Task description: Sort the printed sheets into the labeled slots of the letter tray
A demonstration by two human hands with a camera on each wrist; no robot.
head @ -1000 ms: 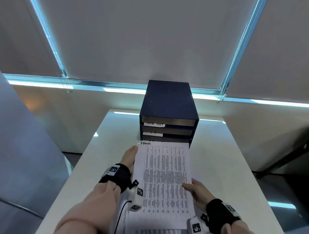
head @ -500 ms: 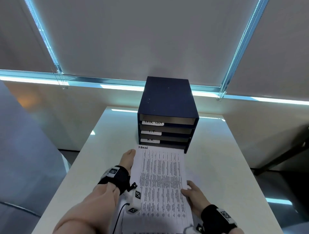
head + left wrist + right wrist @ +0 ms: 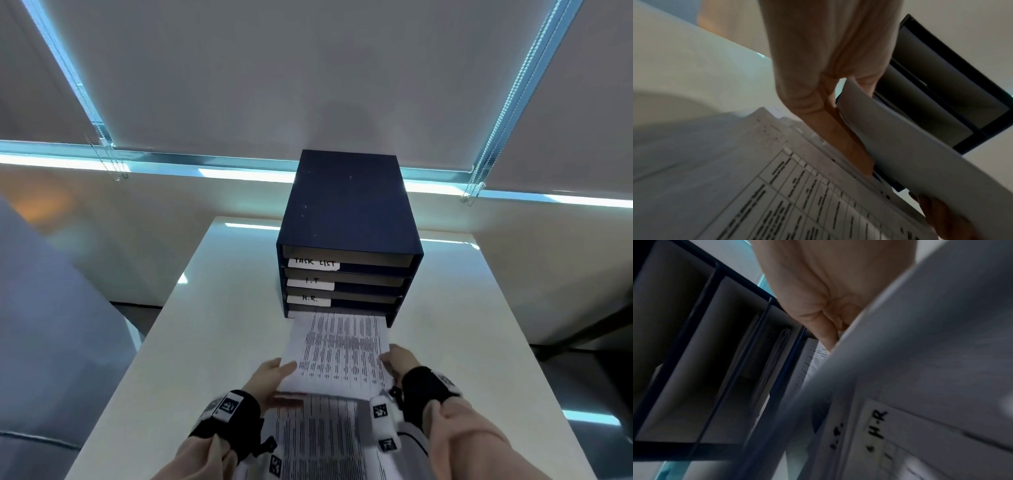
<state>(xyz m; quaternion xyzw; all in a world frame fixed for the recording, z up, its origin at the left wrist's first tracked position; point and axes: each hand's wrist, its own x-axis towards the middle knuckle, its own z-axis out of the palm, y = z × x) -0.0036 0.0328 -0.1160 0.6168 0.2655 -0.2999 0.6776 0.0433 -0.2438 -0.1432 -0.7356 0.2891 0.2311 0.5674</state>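
A dark blue letter tray stands at the table's far middle, with slots labeled TASK LIST, I.T and H.R and a bottom slot. A printed sheet has its far end inside the bottom slot. My left hand pinches its near left edge and my right hand pinches its near right edge. In the left wrist view the left hand holds the sheet with fingers beneath it. The right wrist view shows the right hand on the sheet beside the tray's slots.
A stack of printed sheets lies on the white table under my wrists. One sheet in the stack carries a handwritten H.R mark. Roller blinds cover the window behind. A grey-blue seat sits at the left.
Both hands have pushed the printed sheet forward. Its far end, which hung in front of the tray, is now in the bottom slot, and the hands are closer to the tray.
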